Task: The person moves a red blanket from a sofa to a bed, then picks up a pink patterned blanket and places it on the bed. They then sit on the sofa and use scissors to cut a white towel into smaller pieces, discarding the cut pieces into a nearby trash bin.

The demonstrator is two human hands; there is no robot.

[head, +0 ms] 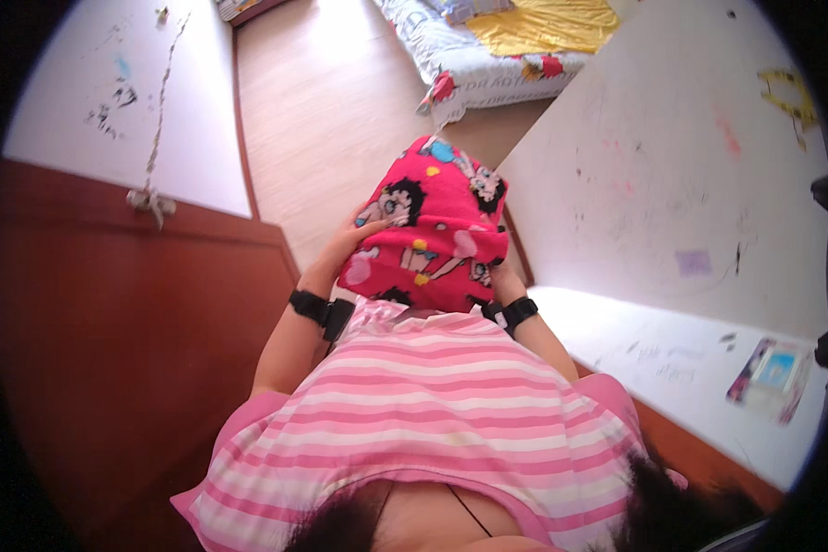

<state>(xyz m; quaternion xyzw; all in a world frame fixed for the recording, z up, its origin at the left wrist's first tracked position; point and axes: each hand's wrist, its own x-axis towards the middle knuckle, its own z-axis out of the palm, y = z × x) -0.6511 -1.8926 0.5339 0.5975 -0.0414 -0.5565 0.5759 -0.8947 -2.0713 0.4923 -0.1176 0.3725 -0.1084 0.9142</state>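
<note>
A folded bundle of bright pink fabric (448, 200), printed with cartoon figures and hearts, is held in front of my body. My left hand (359, 231) grips its left side, with the thumb lying on top and the other fingers mostly hidden. At the right side, my right hand (502, 270) holds the lower edge; most of its fingers are behind the fabric. Each wrist wears a black band.
A dark red wooden headboard or cabinet panel (131, 290) stands close on the left, with a cord hanging above it. A marked white wall (635, 179) runs along the right. Ahead are pale flooring (303, 103) and a bed (504, 86) with yellow cloth (545, 27).
</note>
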